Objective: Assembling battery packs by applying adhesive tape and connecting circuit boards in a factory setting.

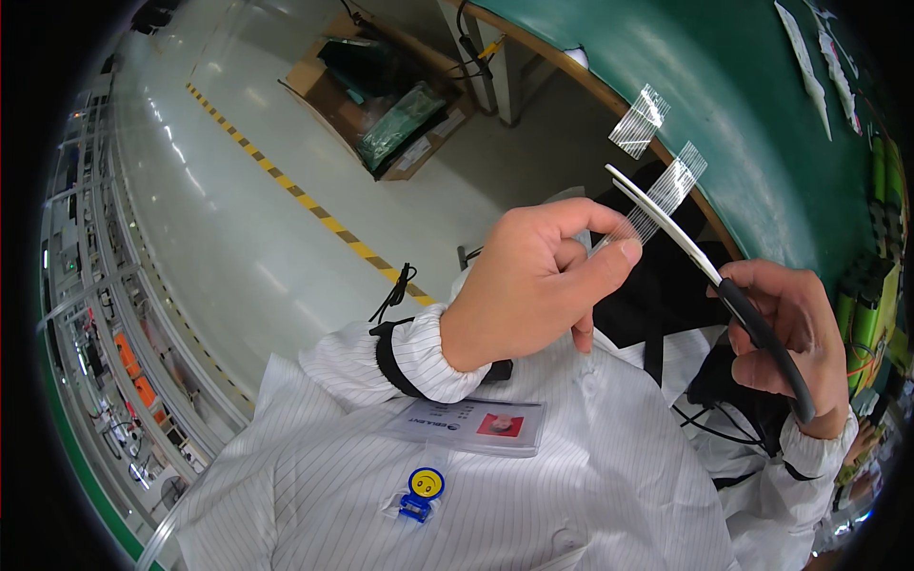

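Observation:
My left hand (538,285) is closed, with thumb and forefinger pinching the lower end of a clear striped tape strip (683,179). The strip slants up to the right. Scissors (687,242) with pale blades and a black handle are in my right hand (790,333), whose fingers are wrapped round the handle. Their blades lie across the strip, slightly apart at the tips; whether they have cut into it I cannot tell. A second piece of striped tape (640,121) sits at the edge of the green-topped table (733,86), a little beyond the blade tips.
Several green cylindrical cells (862,328) with wires stand along the right side. White paper strips (807,71) lie on the far table. An open cardboard box (303,84) with green wrapped items is on the floor, near a yellow-black floor line (286,183). Shelving (95,314) runs along the left.

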`<action>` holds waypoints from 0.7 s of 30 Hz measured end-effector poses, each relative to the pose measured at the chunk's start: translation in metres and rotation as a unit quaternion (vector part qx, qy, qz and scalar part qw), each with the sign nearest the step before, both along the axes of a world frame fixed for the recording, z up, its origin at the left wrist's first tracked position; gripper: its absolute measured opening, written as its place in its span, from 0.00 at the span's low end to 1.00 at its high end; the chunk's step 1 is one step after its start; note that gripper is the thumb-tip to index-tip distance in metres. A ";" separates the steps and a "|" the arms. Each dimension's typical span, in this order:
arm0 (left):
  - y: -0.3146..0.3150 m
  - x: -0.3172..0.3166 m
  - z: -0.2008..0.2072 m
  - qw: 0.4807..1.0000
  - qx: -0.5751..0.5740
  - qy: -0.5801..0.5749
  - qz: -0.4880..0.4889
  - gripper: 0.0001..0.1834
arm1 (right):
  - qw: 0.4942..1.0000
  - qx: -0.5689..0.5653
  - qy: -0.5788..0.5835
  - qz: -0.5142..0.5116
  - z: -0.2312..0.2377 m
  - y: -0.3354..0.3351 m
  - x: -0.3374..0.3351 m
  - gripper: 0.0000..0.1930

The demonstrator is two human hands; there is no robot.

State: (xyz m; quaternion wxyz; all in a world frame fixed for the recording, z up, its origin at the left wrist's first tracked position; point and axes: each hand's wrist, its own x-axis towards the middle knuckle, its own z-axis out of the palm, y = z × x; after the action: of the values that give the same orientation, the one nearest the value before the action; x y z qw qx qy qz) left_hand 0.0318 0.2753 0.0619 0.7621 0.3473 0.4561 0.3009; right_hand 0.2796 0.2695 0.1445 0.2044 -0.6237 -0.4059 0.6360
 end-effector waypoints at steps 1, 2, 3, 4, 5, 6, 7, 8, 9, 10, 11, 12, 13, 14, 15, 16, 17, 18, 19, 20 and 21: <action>0.000 0.000 0.000 1.000 0.000 -0.002 -0.002 0.13 | 1.000 0.001 0.000 0.000 0.001 0.000 0.000 0.36; 0.001 0.000 0.000 1.000 0.000 -0.004 -0.003 0.13 | 1.000 0.000 -0.003 0.002 0.001 0.001 -0.001 0.36; 0.000 -0.001 -0.001 1.000 0.000 -0.002 -0.001 0.13 | 1.000 0.000 -0.003 0.005 0.000 0.002 -0.001 0.36; 0.000 -0.001 -0.002 1.000 0.002 -0.004 0.001 0.13 | 1.000 0.000 0.000 0.008 -0.002 0.003 -0.001 0.36; 0.000 -0.001 -0.002 1.000 0.003 -0.006 0.002 0.13 | 1.000 0.000 0.000 0.012 -0.003 0.004 0.000 0.36; 0.000 -0.001 -0.002 1.000 0.005 -0.005 0.004 0.13 | 1.000 0.002 -0.003 0.014 -0.003 0.004 0.000 0.36; 0.000 -0.001 -0.002 1.000 0.004 -0.007 0.002 0.13 | 1.000 0.003 -0.002 0.015 -0.003 0.003 0.000 0.36; 0.000 0.000 -0.001 1.000 0.004 -0.009 0.000 0.13 | 1.000 0.004 -0.011 0.013 -0.002 0.002 0.001 0.35; 0.001 0.000 -0.001 1.000 0.005 -0.006 0.002 0.13 | 1.000 0.003 -0.019 0.012 -0.001 0.002 0.001 0.35; 0.001 0.001 -0.001 1.000 0.002 -0.012 0.000 0.13 | 1.000 0.004 -0.017 0.013 -0.001 0.001 0.000 0.35; 0.001 0.001 -0.001 1.000 -0.002 -0.019 -0.002 0.12 | 1.000 0.010 -0.022 0.002 -0.001 0.001 -0.001 0.35; 0.001 0.001 -0.001 1.000 0.000 -0.017 0.000 0.12 | 0.999 0.016 -0.028 -0.009 -0.002 0.001 -0.001 0.34; 0.001 0.000 -0.001 1.000 0.000 -0.013 -0.004 0.12 | 0.999 0.018 -0.027 -0.007 -0.001 0.003 -0.001 0.34; 0.001 0.000 -0.001 1.000 0.000 -0.008 -0.009 0.12 | 0.999 -0.016 -0.032 0.000 0.000 0.006 0.000 0.33; 0.000 0.000 -0.001 1.000 0.002 -0.008 -0.008 0.12 | 0.998 -0.051 -0.036 0.006 0.001 0.008 0.001 0.32; 0.000 0.000 -0.002 1.000 0.004 -0.010 -0.008 0.12 | 0.998 -0.049 -0.036 0.007 0.001 0.008 0.000 0.32; -0.001 0.000 -0.002 1.000 0.006 -0.013 -0.008 0.12 | 0.998 -0.053 -0.028 0.005 0.000 0.008 0.000 0.31; -0.001 0.000 -0.001 1.000 0.008 -0.012 -0.009 0.12 | 0.998 -0.056 -0.019 0.003 0.000 0.009 0.000 0.30; -0.001 0.000 0.000 1.000 0.006 -0.011 -0.008 0.12 | 0.998 -0.055 -0.019 0.003 0.000 0.010 0.000 0.30; -0.001 0.000 0.000 1.000 0.003 -0.010 -0.008 0.12 | 0.997 -0.073 -0.017 0.020 0.001 0.012 0.001 0.28; -0.001 0.000 0.001 1.000 0.006 -0.010 -0.009 0.12 | 0.995 -0.090 -0.015 0.037 0.001 0.014 0.002 0.27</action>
State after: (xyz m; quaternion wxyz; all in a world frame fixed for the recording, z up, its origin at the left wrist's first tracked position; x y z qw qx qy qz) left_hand 0.0314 0.2742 0.0627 0.7670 0.3526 0.4441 0.3002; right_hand 0.2813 0.2837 0.1457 0.1171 -0.6338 -0.3728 0.6675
